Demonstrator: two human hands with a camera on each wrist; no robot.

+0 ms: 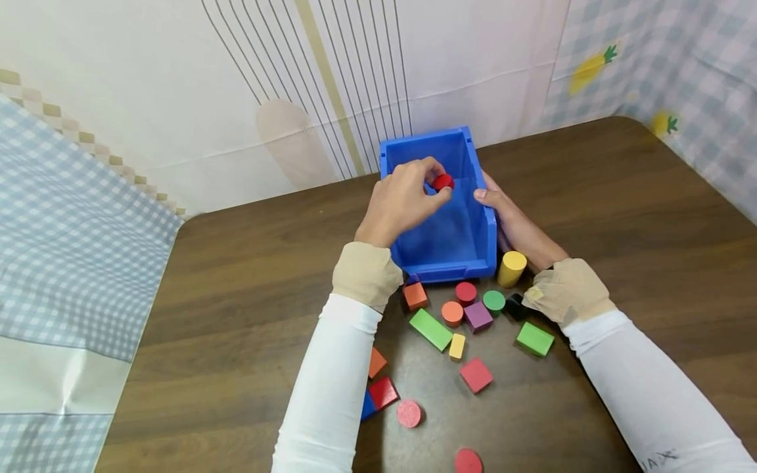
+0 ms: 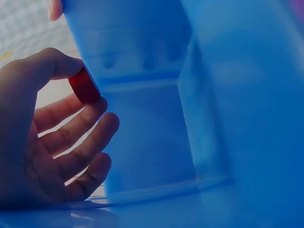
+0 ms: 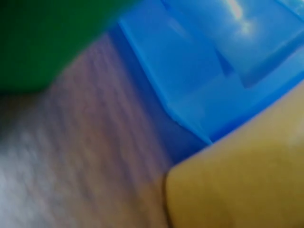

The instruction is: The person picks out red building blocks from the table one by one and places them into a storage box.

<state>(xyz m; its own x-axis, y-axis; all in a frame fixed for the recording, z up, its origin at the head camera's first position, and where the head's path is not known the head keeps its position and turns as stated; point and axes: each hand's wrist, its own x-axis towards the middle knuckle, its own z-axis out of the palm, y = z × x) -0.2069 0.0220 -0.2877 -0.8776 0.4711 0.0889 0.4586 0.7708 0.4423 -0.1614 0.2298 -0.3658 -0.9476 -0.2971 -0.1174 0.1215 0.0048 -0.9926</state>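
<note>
A blue plastic bin (image 1: 446,230) stands at the back of the table, its inner floor bare where it shows. Over it, my left hand (image 1: 403,198) pinches a red round block (image 1: 443,182) between thumb and fingertips. In the left wrist view the red block (image 2: 84,86) sits edge-on between the thumb and the forefinger side, with the other fingers spread below. My right hand (image 1: 513,220) grips the bin's right wall, thumb over the rim and fingers outside. By that wrist a yellow cylinder (image 1: 511,269) stands against the bin's front corner; it looms large in the right wrist view.
In front of the bin lie several loose blocks, among them a green round block (image 1: 494,301), a purple block (image 1: 478,317), a long green block (image 1: 431,329) and a red square block (image 1: 476,375). A patterned cloth (image 1: 473,66) hangs behind the table.
</note>
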